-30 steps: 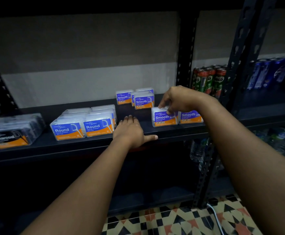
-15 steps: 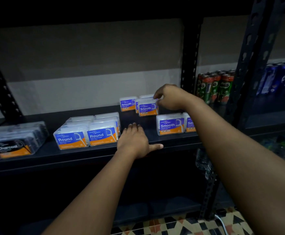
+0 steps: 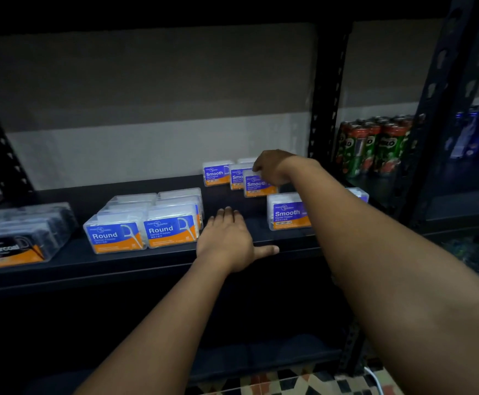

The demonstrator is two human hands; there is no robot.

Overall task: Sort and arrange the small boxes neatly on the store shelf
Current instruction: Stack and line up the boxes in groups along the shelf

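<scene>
right hand fingers curled on top of Smooth box, back right of shelf, label facing front, long axis left-right | left hand flat, fingers straight, palm on shelf, holding nothing | front Smooth box near edge | Round boxes just left of left hand

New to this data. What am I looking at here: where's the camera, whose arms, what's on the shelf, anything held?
No robot: a person wears a camera on the head, looking down at their own arms. On the dark metal shelf stand clear plastic floss boxes: blue-and-orange "Round" boxes, "Smooth" boxes and black "Charcoal" boxes. The left hand rests flat on the shelf, holding nothing. The right hand reaches back, fingers curled on a rear "Smooth" box. Green drink cans stand in the next bay.
</scene>
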